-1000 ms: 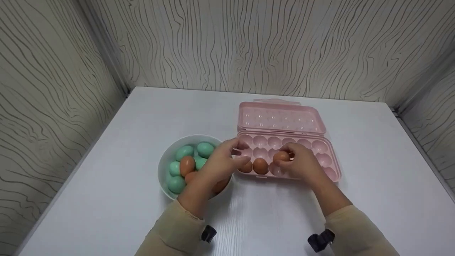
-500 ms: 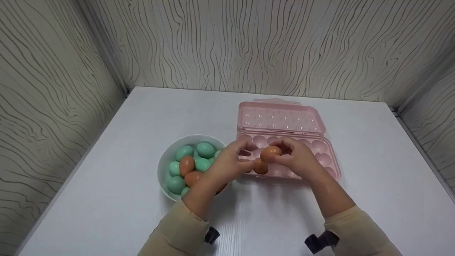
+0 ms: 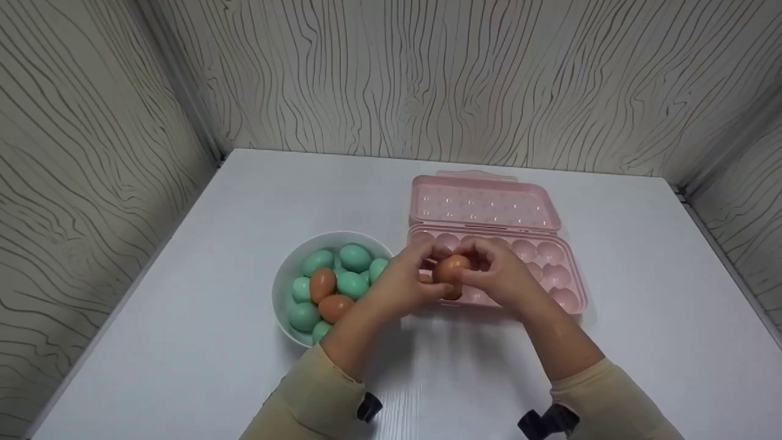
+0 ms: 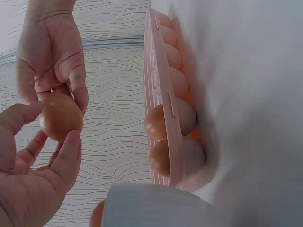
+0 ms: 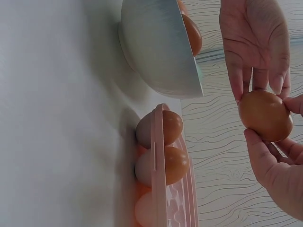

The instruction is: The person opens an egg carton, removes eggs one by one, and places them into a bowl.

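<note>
A brown egg (image 3: 452, 267) is held up over the front left of the pink egg carton (image 3: 566, 275), between both hands. The right hand (image 3: 510, 278) pinches it with thumb and fingertips from the right. From the left, the left hand (image 3: 403, 284) curls thumb and fingers to the same egg (image 4: 61, 117). In the right wrist view the egg (image 5: 265, 116) sits between the fingertips of the two hands. Two brown eggs stand in the carton's front row, one egg (image 5: 176, 165) beside another egg (image 5: 171, 127); from the head view the hands mostly cover them.
Left of the carton stands a white bowl (image 3: 281, 275) with several green eggs (image 3: 317, 263) and some brown eggs (image 3: 322, 284). The carton's lid (image 3: 486, 201) is folded back. Patterned panels (image 3: 397, 79) enclose the white table (image 3: 214, 256).
The right hand has lifted the brown egg and brought it left, turning it more upright. The left hand has moved right and its thumb and fingers have closed in on that egg.
</note>
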`<act>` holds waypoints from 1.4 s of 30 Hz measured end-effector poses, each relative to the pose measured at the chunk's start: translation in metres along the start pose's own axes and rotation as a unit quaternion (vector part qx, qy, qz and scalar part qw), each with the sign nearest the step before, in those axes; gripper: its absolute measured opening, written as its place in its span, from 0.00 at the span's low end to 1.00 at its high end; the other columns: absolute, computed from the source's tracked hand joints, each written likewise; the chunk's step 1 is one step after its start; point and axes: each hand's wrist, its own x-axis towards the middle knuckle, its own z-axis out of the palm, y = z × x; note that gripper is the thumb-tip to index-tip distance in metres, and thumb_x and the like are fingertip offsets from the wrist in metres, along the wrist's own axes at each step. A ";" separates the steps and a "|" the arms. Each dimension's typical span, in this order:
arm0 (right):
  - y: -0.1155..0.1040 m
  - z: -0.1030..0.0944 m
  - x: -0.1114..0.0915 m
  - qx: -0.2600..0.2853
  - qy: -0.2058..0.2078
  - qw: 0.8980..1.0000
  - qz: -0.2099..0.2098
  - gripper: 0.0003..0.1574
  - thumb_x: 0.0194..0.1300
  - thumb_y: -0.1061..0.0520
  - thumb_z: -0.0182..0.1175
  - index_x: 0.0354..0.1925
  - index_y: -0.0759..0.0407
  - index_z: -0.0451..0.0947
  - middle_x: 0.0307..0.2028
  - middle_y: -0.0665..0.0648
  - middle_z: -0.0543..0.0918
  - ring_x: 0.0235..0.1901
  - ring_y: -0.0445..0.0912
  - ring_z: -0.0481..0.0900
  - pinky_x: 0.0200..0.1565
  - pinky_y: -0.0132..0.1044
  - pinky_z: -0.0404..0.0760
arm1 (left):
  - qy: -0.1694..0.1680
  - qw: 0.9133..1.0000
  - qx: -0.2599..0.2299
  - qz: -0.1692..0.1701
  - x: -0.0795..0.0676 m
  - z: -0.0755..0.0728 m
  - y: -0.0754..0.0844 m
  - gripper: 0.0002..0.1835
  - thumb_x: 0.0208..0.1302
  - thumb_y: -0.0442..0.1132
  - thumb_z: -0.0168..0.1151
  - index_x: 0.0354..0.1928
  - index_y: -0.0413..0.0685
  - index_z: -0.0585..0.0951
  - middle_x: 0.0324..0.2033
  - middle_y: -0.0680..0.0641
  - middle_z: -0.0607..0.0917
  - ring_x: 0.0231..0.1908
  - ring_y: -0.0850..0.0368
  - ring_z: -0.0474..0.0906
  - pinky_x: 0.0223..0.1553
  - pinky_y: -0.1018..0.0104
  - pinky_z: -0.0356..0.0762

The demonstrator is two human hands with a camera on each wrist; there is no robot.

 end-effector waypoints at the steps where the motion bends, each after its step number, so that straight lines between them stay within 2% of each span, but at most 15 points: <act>1: -0.001 0.001 -0.001 0.012 -0.003 1.000 0.006 0.20 0.53 0.58 0.66 0.43 0.65 0.74 0.38 0.59 0.77 0.38 0.48 0.75 0.41 0.31 0.76 | 0.000 1.000 0.005 -0.004 0.000 0.000 0.000 0.24 0.51 0.38 0.69 0.49 0.59 0.71 0.43 0.57 0.74 0.46 0.59 0.72 0.45 0.70 0.75; 6: -0.004 0.007 -0.001 0.057 -0.022 0.998 0.023 0.23 0.53 0.56 0.66 0.44 0.66 0.73 0.40 0.61 0.76 0.40 0.49 0.77 0.41 0.32 0.78 | -0.001 1.000 0.021 -0.018 -0.001 0.000 0.000 0.24 0.51 0.39 0.69 0.49 0.60 0.71 0.43 0.56 0.74 0.43 0.59 0.73 0.43 0.70 0.76; 15: -0.002 0.008 0.000 0.056 -0.044 0.997 0.014 0.23 0.55 0.55 0.65 0.45 0.68 0.73 0.40 0.61 0.77 0.41 0.48 0.78 0.42 0.33 0.78 | 0.001 0.999 0.044 -0.018 -0.004 -0.003 0.000 0.21 0.50 0.41 0.70 0.44 0.62 0.71 0.39 0.57 0.75 0.38 0.60 0.74 0.38 0.71 0.76; 23: -0.001 0.005 -0.001 0.081 -0.072 0.994 0.019 0.22 0.57 0.55 0.63 0.46 0.67 0.73 0.41 0.61 0.78 0.41 0.49 0.78 0.43 0.37 0.79 | -0.008 0.998 0.066 -0.012 -0.006 -0.011 0.001 0.19 0.51 0.40 0.69 0.44 0.61 0.73 0.38 0.57 0.76 0.37 0.59 0.74 0.39 0.68 0.75; 26: 0.000 0.002 -0.002 0.086 -0.070 0.993 0.025 0.21 0.59 0.56 0.61 0.46 0.69 0.72 0.41 0.62 0.78 0.41 0.49 0.78 0.44 0.38 0.79 | -0.008 0.998 0.057 -0.022 -0.007 -0.019 0.001 0.19 0.51 0.39 0.68 0.44 0.60 0.73 0.39 0.55 0.77 0.38 0.58 0.74 0.40 0.66 0.74; 31: 0.005 -0.003 -0.001 0.109 -0.060 0.991 0.048 0.23 0.61 0.57 0.60 0.47 0.74 0.69 0.42 0.65 0.77 0.41 0.47 0.79 0.45 0.39 0.78 | 0.006 0.996 0.059 -0.064 -0.009 -0.037 -0.001 0.22 0.52 0.43 0.68 0.49 0.61 0.71 0.40 0.53 0.77 0.39 0.57 0.74 0.42 0.63 0.74; 34: 0.007 -0.006 -0.001 0.112 -0.052 0.991 0.055 0.22 0.61 0.57 0.59 0.47 0.73 0.69 0.42 0.65 0.76 0.41 0.47 0.80 0.46 0.40 0.78 | 0.024 0.993 0.073 -0.094 -0.010 -0.049 -0.003 0.22 0.54 0.44 0.67 0.51 0.61 0.71 0.41 0.53 0.77 0.39 0.56 0.74 0.43 0.62 0.74; 42: 0.014 -0.013 -0.001 0.112 -0.028 0.990 0.079 0.22 0.61 0.57 0.59 0.48 0.71 0.69 0.42 0.64 0.75 0.40 0.47 0.79 0.46 0.41 0.78 | 0.086 0.983 0.079 -0.145 -0.012 -0.079 -0.020 0.20 0.54 0.40 0.66 0.49 0.59 0.72 0.43 0.52 0.77 0.40 0.55 0.74 0.43 0.61 0.74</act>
